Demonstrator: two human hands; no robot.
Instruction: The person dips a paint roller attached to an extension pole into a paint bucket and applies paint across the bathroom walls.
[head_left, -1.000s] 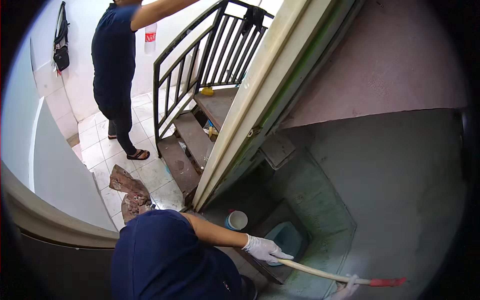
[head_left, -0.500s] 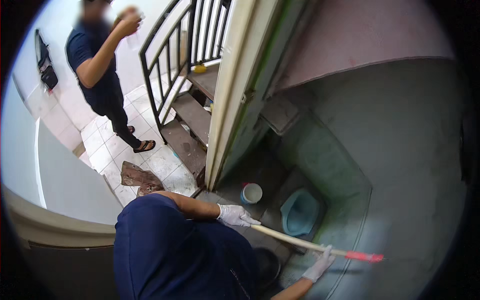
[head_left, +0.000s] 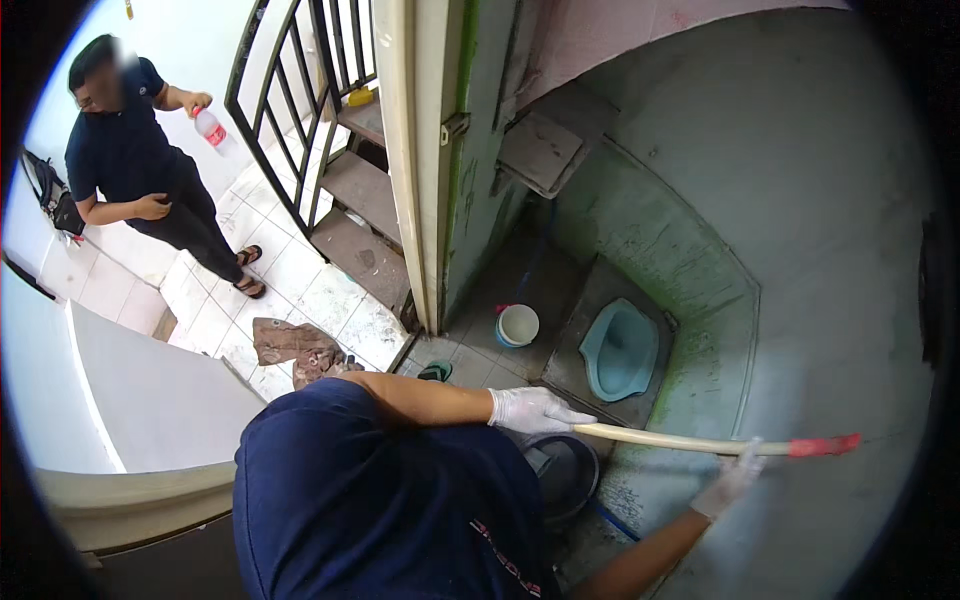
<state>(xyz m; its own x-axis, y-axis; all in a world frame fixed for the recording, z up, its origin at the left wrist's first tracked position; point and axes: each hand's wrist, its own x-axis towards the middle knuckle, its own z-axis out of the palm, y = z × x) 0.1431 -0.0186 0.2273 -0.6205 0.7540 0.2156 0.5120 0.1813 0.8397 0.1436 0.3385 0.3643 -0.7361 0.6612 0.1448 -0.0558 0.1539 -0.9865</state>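
While both gloved hands grip it, the long, pale cream stick with a red tip (head_left: 700,442) lies almost level across the near part of the scene, its long axis running left to right and its red end pointing right, toward the rough grey cement wall (head_left: 830,250). The left hand (head_left: 535,410), in a thin whitish glove, is closed around the stick's left end, fingers wrapped over the smooth round shaft. The right hand (head_left: 735,480), gloved the same way, comes up from below and clasps the shaft nearer the red tip.

Just beyond the stick, set into the stained floor, sits a pale blue, oval squat toilet pan (head_left: 620,350) with a smooth glazed surface. To its left stands a small round white plastic bucket (head_left: 518,325). Under the left hand lies a dark round basin (head_left: 565,475), partly hidden. The low wall behind the pan shows green, mottled staining.

Far left, on white floor tiles (head_left: 300,280), another person in dark clothes (head_left: 130,150) stands holding a clear plastic bottle (head_left: 212,130), near a black metal stair railing (head_left: 300,90). A crumpled brown rag (head_left: 295,345) lies on the tiles.
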